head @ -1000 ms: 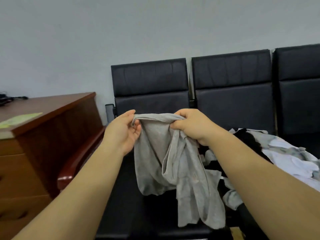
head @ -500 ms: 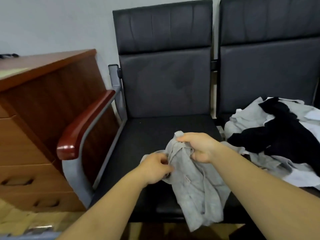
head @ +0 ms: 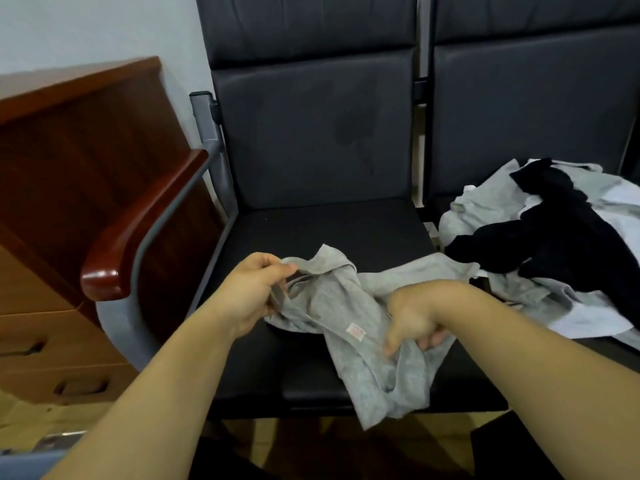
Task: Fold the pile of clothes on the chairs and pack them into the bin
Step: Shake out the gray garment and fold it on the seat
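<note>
A crumpled grey garment [head: 343, 317] with a small pink label lies on the seat of the left black chair [head: 332, 230], its lower end hanging over the front edge. My left hand [head: 254, 292] pinches its upper left edge. My right hand [head: 415, 317] grips a fold lower on its right side. A pile of grey, black and white clothes [head: 547, 237] covers the seat of the chair to the right. No bin is in view.
A red-brown wooden armrest [head: 145, 230] on a grey metal frame stands left of the seat. A wooden desk with drawers [head: 69, 188] is further left. Black chair backs [head: 519, 98] rise behind the seats against a pale wall.
The garment came down from chest height onto the left seat. My right hand slid from its top edge to a lower fold, and my hands moved apart.
</note>
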`<state>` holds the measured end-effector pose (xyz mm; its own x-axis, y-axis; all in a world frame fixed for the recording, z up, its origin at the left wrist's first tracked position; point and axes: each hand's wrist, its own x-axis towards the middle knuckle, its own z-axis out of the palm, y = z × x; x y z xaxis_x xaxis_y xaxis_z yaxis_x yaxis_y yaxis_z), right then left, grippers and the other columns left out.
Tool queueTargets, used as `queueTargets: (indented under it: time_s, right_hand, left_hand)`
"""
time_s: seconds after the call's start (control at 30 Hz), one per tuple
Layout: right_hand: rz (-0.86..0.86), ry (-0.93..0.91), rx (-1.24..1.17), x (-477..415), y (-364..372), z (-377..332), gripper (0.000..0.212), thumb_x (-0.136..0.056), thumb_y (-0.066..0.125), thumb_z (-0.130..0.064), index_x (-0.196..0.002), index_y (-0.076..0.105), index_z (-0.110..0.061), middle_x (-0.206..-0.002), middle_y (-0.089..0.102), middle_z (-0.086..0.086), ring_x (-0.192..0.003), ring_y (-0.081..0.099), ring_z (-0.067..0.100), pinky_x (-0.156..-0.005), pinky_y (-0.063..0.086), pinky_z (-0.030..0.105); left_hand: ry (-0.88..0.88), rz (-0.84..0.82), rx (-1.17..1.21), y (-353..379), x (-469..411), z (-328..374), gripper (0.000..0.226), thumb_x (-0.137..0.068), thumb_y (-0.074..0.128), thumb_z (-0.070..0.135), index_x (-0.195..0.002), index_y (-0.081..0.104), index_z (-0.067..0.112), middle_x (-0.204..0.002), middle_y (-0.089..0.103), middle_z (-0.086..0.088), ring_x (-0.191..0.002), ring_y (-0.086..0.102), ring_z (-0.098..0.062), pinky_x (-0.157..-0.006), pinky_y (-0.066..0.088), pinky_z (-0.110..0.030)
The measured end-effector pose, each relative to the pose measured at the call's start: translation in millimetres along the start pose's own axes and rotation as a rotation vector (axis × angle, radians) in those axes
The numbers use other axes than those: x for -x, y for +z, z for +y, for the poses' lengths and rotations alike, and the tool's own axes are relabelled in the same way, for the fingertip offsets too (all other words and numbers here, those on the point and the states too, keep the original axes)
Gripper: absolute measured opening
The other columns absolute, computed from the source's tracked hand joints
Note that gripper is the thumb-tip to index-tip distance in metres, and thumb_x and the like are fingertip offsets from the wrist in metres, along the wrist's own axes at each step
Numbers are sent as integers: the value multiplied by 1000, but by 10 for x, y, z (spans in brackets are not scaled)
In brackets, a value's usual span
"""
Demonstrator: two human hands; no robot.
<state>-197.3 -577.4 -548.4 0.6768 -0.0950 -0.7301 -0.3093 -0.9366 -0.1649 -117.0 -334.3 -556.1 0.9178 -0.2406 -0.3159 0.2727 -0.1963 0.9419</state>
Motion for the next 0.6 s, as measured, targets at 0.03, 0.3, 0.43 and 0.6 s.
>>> queueTargets:
  time_s: [0.03,0.3,0.43,0.6]
  right_hand:
    - [15,-5,-31,-3,0,27,33,-83,80,-42,-90,60,-16,-82,70,8,-55,63,11,-60,54,26]
    - [253,4,-366,317,-134,363,33,-85,82,-37,-98,73,-9,-89,76,6,-78,77,15,-79,64,34]
    - [316,-40,-538,420,-85,438,25,-91,75,-29,-90,67,-5,-81,69,6,-74,69,18,-77,64,36]
    - [333,-271,-1047,527,37,400,18,-104,56,-31,-102,57,-13,-86,66,10,-70,70,15,-68,59,36]
  left_hand:
    - [7,7,3,-4,16,-9,15,-96,70,22,-108,63,22,-102,68,-5,-94,69,-24,-88,57,-49]
    - [134,66,-92,38,245,1,22,-99,61,8,-100,77,23,-107,77,-9,-103,73,-29,-86,62,-46]
    - [217,123,-208,13,338,-4,29,-94,66,8,-89,81,32,-96,77,-12,-99,72,-39,-90,59,-58]
    - [336,125,-446,-17,474,1,19,-88,76,7,-81,81,25,-62,71,7,-55,59,0,-61,49,-26]
